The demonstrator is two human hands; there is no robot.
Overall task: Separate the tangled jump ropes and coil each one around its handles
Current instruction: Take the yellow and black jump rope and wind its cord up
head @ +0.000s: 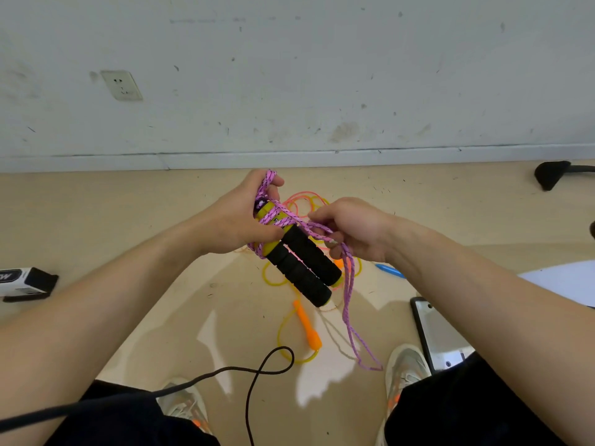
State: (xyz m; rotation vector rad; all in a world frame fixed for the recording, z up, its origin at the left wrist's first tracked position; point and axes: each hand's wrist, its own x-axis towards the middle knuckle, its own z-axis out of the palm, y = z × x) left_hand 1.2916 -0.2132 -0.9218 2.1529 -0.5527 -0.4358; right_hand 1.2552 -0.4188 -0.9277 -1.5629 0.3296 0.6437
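Winding the purple rope (349,300) round its two handles (302,268)

The purple rope is up in the air between the two hands, over the floor (161,300). Part of it goes round the yellow tops of the handles. They lie side by side, so the rope can tie them into one bundle.

The left hand (238,217) curls its fingers and thumb round the tops to hold them together. The right hand (357,230) pinches the loose rope just beside the handles, likely to pull it tight for the next turn. A long loop hangs down, not wound yet.

Below lie a yellow rope (283,342) with an orange handle (307,326) and a pink rope (304,196).
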